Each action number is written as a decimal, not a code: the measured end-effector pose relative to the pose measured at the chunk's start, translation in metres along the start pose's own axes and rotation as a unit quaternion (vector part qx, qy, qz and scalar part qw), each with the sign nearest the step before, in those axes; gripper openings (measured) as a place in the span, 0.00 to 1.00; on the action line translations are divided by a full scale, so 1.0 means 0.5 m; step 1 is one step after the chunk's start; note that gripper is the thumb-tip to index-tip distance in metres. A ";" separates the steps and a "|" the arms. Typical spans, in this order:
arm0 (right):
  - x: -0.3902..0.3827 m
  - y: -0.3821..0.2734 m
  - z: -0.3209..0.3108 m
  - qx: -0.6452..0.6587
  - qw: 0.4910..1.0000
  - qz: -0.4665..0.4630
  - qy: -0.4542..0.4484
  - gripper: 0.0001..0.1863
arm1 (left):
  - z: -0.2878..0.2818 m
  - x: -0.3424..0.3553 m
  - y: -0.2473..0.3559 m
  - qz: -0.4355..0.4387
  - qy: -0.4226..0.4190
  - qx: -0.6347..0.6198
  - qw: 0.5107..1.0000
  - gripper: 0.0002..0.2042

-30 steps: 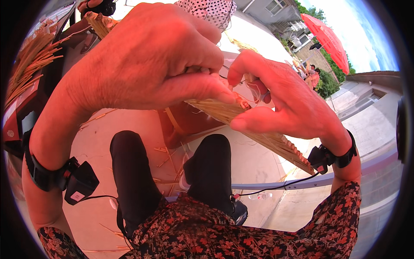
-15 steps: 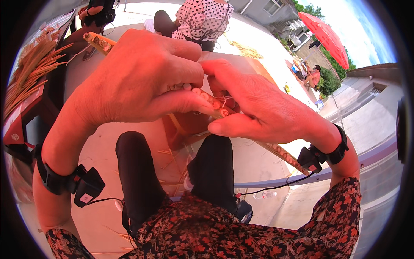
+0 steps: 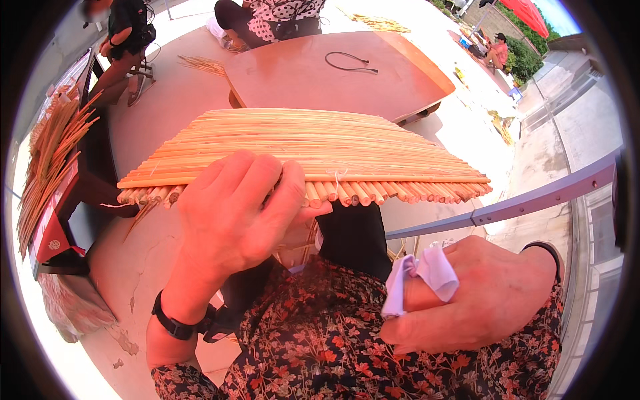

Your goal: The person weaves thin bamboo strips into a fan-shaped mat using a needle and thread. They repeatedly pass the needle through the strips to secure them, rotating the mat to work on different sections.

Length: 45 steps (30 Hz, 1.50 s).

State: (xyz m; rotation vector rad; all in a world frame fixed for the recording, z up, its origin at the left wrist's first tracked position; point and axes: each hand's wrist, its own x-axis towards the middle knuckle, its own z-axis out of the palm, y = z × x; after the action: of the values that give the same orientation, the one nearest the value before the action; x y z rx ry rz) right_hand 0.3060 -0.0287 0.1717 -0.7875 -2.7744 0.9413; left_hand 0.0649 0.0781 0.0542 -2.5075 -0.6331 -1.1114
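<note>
A stiff panel of pale straw-coloured stalks [image 3: 293,150] bound side by side lies across the middle, its cut ends facing me. My left hand [image 3: 243,207] grips its near edge, fingers over the top and thumb beneath. White thread shows in a small knot beside that hand. Low on the right, close to my chest, is my right hand [image 3: 477,300], apart from the panel. A pale lilac cloth strip [image 3: 427,270] is tied round its index finger. Its fingers are bent and the thumb presses in; the fingertips and anything between them are hidden.
Beyond the panel stands a low table [image 3: 287,70] with a thin dark cord loop [image 3: 350,62] on it. A bundle of loose stalks [image 3: 50,167] lies on a dark box at left. A curved metal bar [image 3: 513,197] runs at right. Other people are at the back.
The panel, seen edge-on before, now shows its broad face and sits lower. My right hand has left its edge and moved down toward my chest; my left hand still holds it.
</note>
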 end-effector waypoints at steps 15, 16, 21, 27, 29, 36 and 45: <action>0.041 0.342 0.482 0.413 0.751 0.272 0.437 0.21 | 0.142 -0.092 0.169 -0.130 -0.129 -0.071 0.981 0.23; 0.053 0.345 0.501 0.406 0.750 0.277 0.443 0.20 | 0.141 -0.098 0.169 -0.133 -0.128 -0.073 0.980 0.23; 0.083 0.344 0.536 0.014 0.847 0.273 0.456 0.23 | 0.126 -0.083 0.158 -0.121 -0.130 -0.043 0.983 0.23; 0.087 0.334 0.430 0.137 0.828 0.192 0.508 0.29 | 0.105 -0.005 0.120 -0.101 -0.099 -0.014 0.990 0.23; 0.076 0.351 0.409 0.285 0.785 0.177 0.520 0.29 | 0.074 0.000 0.117 -0.103 -0.099 -0.016 0.990 0.23; 0.132 0.264 0.479 0.250 0.774 0.203 0.545 0.28 | 0.016 0.004 0.110 -0.082 -0.110 -0.018 0.990 0.23; 0.114 0.252 0.426 0.217 0.800 0.174 0.531 0.25 | 0.019 -0.004 0.113 -0.103 -0.101 -0.022 0.989 0.24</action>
State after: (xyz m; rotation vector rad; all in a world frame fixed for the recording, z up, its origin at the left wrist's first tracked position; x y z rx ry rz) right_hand 0.2574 -0.0296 -0.0777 -1.2402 -1.4068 0.7590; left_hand 0.0988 0.0339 0.0405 -2.6635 -0.9512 -0.9526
